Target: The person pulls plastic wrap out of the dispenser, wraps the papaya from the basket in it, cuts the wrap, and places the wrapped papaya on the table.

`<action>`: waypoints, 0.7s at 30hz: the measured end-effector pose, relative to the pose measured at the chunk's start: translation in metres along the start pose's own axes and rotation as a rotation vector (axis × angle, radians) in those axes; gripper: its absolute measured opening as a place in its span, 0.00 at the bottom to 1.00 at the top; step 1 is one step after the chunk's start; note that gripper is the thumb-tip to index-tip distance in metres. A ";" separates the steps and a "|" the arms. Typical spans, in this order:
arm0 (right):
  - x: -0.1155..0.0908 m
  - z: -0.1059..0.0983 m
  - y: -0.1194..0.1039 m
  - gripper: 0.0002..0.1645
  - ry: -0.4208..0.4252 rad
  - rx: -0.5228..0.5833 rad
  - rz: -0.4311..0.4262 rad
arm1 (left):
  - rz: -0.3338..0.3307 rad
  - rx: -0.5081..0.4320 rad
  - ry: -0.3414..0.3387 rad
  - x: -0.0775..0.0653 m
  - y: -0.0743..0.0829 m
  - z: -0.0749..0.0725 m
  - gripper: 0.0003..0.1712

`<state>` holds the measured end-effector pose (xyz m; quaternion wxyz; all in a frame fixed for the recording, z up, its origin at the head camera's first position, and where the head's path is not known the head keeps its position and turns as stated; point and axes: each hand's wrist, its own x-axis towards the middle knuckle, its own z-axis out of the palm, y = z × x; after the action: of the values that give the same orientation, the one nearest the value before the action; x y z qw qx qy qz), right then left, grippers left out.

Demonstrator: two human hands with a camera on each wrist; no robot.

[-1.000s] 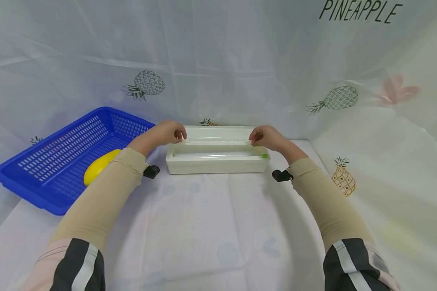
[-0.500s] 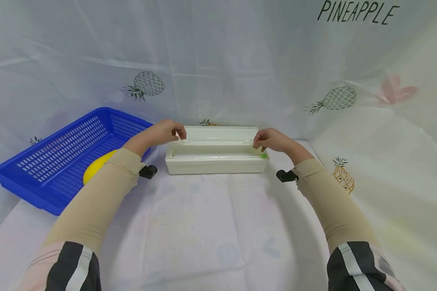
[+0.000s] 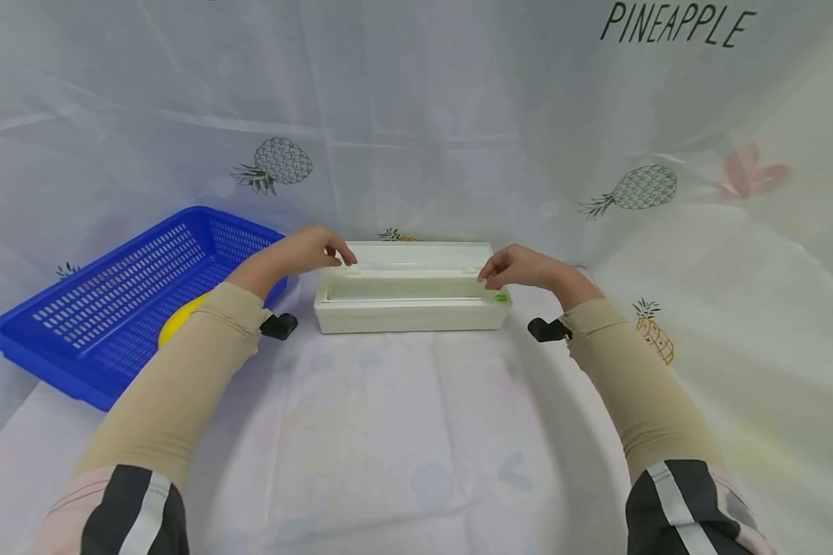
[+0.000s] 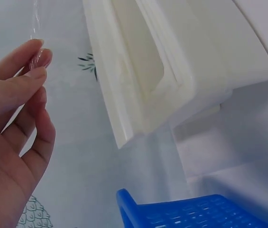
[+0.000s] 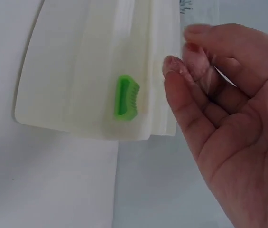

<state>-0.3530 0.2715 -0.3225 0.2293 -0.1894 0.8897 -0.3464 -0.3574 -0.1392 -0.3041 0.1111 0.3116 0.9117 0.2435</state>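
A long white cling film dispenser box [image 3: 413, 318] stands near the back of the table with its lid [image 3: 423, 254] raised. My left hand [image 3: 304, 253] is above the box's left end. Between its thumb and fingertips it pinches clear cling film [image 4: 35, 23], which runs upward in the left wrist view. Over the right end, my right hand [image 3: 524, 268] pinches clear film [image 5: 210, 78] too. A small green slide cutter [image 5: 132, 99] sits at the box's right end, just beside the right fingertips. The film's span between the hands barely shows.
A blue plastic basket [image 3: 24, 316] stands at the left, with a smooth yellow rounded thing [image 3: 180, 316] inside, partly hidden by the left forearm. White patterned cloth [image 3: 444, 139] hangs close behind the box. White cloth also covers the table [image 3: 382, 447].
My right hand has shifted slightly right and down, close to the green cutter. The left hand stays about where it was. Shiny film visible between the hands earlier is now hard to see.
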 end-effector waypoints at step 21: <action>-0.004 -0.005 -0.018 0.09 0.131 -0.036 -0.018 | -0.043 -0.021 -0.008 -0.010 0.004 -0.011 0.23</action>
<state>-0.3490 0.2637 -0.3060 0.1642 -0.1783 0.9072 -0.3439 -0.3509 -0.1469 -0.2921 0.1232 0.2916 0.9152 0.2492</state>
